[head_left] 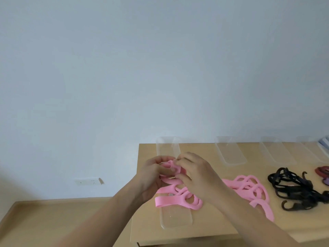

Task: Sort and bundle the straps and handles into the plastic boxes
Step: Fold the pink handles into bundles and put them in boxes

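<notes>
My left hand (153, 175) and my right hand (194, 173) meet above the left end of the wooden table (210, 227), both pinching a pink strap (175, 167) held up between them. More of the pink strap (178, 200) hangs down and lies over a long clear plastic box (176, 220). A second heap of pink straps (249, 189) lies to the right of my right hand. Further right sits a tangle of black straps with hooks (295, 189).
Several more clear plastic boxes (231, 154) lie in a row along the table's back edge. A dark red item (323, 171) sits at the far right edge. The wall (124, 68) stands behind, with a socket strip (88, 181) low on it.
</notes>
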`<state>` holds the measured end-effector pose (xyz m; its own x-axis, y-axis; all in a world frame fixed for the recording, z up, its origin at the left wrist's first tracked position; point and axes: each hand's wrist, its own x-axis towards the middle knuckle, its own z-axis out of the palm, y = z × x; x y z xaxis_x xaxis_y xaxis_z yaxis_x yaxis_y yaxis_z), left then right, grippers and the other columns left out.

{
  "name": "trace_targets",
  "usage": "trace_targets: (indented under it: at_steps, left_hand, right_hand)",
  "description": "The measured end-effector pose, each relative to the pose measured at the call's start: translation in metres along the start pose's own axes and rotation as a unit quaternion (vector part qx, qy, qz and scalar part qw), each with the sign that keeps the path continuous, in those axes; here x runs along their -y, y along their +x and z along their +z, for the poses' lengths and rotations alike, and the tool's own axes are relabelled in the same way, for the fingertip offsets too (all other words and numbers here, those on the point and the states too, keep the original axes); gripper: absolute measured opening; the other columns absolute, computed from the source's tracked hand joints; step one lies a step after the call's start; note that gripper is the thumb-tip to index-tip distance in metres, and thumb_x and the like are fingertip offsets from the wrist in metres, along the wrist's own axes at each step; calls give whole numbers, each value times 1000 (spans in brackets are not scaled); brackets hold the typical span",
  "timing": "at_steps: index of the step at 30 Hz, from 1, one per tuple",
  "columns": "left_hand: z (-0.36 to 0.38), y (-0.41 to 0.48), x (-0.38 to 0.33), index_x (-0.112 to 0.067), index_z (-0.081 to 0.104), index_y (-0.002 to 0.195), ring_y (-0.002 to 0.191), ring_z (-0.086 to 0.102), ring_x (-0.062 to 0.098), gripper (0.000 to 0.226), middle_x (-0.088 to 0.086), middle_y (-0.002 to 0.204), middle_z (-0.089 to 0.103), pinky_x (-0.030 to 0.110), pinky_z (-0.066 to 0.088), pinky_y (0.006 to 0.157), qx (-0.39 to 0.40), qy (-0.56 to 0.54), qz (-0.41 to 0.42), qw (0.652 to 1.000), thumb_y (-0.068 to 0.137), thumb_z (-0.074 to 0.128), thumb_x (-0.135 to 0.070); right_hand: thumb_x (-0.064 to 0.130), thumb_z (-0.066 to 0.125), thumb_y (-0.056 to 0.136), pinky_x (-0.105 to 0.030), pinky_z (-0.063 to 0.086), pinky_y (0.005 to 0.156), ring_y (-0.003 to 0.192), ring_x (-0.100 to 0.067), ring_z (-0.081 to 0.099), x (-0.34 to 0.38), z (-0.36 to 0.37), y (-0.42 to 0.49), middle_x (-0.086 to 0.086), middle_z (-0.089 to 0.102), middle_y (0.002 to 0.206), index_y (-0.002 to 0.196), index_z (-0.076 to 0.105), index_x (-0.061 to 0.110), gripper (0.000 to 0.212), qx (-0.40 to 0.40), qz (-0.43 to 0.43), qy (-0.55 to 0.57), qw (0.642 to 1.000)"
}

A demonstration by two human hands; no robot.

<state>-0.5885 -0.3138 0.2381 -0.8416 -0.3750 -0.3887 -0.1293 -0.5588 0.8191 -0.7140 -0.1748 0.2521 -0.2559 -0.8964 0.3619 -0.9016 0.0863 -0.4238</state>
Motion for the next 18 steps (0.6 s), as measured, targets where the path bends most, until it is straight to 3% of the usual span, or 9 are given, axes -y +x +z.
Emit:
trace_targets:
  at_steps: [3,5,9,13,16,18]
  left_hand:
    - [-10,5,7,9,64,121,91,75,42,39,27,103,73,51,64,80,-5,-17,-21,1000,86,57,25]
    - [-14,12,12,10,64,121,87,76,41,40,26,100,73,43,64,71,-6,-27,-30,999,84,59,25]
    - [-20,30,20,7,66,119,90,77,38,40,24,102,73,39,64,75,-29,-21,-31,999,84,63,24]
    - [-32,52,22,-6,70,121,100,76,30,48,13,107,76,43,64,87,-64,2,-42,997,75,80,3]
    - [-45,74,20,-19,68,125,109,72,21,43,4,122,71,40,63,88,-152,91,-32,984,84,83,-21]
    - [-52,95,22,-18,65,128,109,68,21,34,1,123,67,40,61,89,-247,147,-30,957,95,73,-23]
  right_hand:
    - [40,75,82,-11,37,93,108,-4,51,-5,12,-13,9,57,123,122,67,17,47,62,41,33,997]
    - [37,84,75,-13,35,97,116,-7,50,-10,19,-14,8,56,130,129,65,17,61,87,52,26,995]
    - [19,83,78,-26,48,91,105,-19,62,-27,33,0,1,66,114,112,71,11,37,50,44,21,998]
    - [26,77,82,-29,52,81,92,-14,61,-55,50,19,7,65,99,95,67,18,18,47,35,57,997]
    - [21,81,77,-36,53,69,79,-20,61,-83,64,43,2,65,89,92,66,16,23,37,68,42,996]
    - [15,86,73,-34,48,66,76,-26,61,-104,76,66,-4,65,87,94,68,12,28,48,87,22,995]
